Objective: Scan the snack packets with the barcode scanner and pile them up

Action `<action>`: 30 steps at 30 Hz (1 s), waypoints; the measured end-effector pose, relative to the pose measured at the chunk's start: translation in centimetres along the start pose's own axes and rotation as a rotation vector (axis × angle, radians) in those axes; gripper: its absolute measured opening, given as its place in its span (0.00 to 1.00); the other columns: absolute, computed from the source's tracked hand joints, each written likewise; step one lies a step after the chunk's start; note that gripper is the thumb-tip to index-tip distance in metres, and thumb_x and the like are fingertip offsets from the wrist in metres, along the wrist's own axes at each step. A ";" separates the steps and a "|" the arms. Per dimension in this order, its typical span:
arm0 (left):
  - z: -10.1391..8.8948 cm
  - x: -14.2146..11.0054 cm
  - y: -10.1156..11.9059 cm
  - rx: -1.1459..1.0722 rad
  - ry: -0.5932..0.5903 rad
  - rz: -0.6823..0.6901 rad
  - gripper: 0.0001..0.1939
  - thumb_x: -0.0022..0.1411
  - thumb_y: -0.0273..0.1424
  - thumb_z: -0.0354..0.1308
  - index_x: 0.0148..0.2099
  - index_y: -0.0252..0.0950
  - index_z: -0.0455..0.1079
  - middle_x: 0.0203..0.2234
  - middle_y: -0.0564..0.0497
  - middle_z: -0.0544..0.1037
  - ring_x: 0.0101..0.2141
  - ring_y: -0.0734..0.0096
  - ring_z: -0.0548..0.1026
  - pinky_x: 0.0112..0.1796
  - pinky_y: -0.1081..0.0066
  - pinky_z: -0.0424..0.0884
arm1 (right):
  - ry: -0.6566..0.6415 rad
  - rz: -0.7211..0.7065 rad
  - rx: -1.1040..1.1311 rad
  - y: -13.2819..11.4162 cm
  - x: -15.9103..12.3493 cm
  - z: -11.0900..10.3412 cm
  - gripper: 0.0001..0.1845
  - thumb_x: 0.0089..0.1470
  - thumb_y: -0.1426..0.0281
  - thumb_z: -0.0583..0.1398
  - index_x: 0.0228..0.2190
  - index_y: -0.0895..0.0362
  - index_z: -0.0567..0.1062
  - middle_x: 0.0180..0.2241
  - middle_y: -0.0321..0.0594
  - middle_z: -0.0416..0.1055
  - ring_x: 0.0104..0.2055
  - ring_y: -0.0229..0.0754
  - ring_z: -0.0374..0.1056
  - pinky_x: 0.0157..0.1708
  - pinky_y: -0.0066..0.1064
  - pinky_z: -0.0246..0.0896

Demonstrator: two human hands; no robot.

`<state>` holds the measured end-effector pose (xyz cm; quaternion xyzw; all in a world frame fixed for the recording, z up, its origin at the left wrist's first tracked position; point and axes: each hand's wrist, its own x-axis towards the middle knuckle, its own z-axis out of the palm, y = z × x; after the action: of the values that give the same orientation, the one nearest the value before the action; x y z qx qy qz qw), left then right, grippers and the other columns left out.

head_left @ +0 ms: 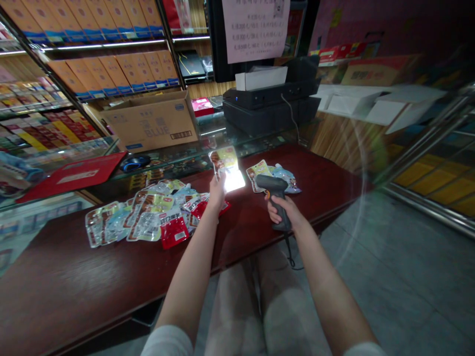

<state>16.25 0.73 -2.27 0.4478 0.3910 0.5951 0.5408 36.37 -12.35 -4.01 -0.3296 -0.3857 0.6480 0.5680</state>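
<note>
My left hand (217,192) is closed on the edge of a snack packet (224,160), holding it up above the dark red table (237,232). White light glares on the packet's lower part. In my right hand (285,210) is a dark handheld barcode scanner (273,184), gripped by its handle, its head pointing left toward the packet. Left of my left hand lies a heap of snack packets (148,215), with a red packet (174,230) at its front. Behind the scanner rest a few more packets (284,174), partly hidden by it.
A cardboard box (148,126) stands on the glass counter beyond the table, with a computer mouse (135,162) and a red folder-like sheet (79,173) nearby. A black cash-register unit (256,116) sits behind. The scanner's cable (290,254) hangs over the table's front edge.
</note>
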 end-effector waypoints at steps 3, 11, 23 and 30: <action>0.1 -0.4 0.3 -0.048 -0.030 -0.005 0.24 0.54 0.46 0.66 0.47 0.34 0.73 0.37 0.45 0.82 0.42 0.58 0.80 0.46 0.59 0.75 | -0.013 0.011 0.001 -0.1 -0.1 0.0 0.20 0.51 0.58 0.66 0.40 0.56 0.69 0.17 0.24 0.61 0.11 0.28 0.50 0.12 0.24 0.46; -1.0 -0.6 2.2 0.293 -0.040 0.116 0.19 0.55 0.43 0.62 0.42 0.33 0.75 0.31 0.48 0.81 0.35 0.62 0.78 0.41 0.65 0.73 | -0.015 -0.018 0.018 0.3 -0.1 -0.1 0.23 0.51 0.58 0.65 0.44 0.56 0.68 0.17 0.24 0.62 0.11 0.29 0.51 0.12 0.24 0.46; -6.2 -2.5 8.8 1.466 0.242 -0.118 0.23 0.64 0.42 0.52 0.55 0.34 0.70 0.45 0.28 0.79 0.46 0.37 0.77 0.44 0.48 0.69 | 0.095 -0.101 -0.025 -3.3 0.2 -3.0 0.19 0.49 0.58 0.67 0.34 0.54 0.67 0.17 0.25 0.61 0.12 0.30 0.50 0.12 0.26 0.47; -7.9 -2.7 8.0 1.595 0.394 0.043 0.18 0.59 0.32 0.55 0.51 0.34 0.73 0.53 0.25 0.73 0.54 0.28 0.69 0.49 0.34 0.63 | 0.204 -0.136 0.018 -3.3 -0.1 -4.5 0.20 0.47 0.57 0.67 0.35 0.53 0.68 0.16 0.24 0.59 0.12 0.30 0.51 0.12 0.26 0.49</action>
<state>6.40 -2.71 2.69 0.5922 0.7756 0.2165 -0.0300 41.92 -11.65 -3.31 -0.3618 -0.3416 0.5745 0.6498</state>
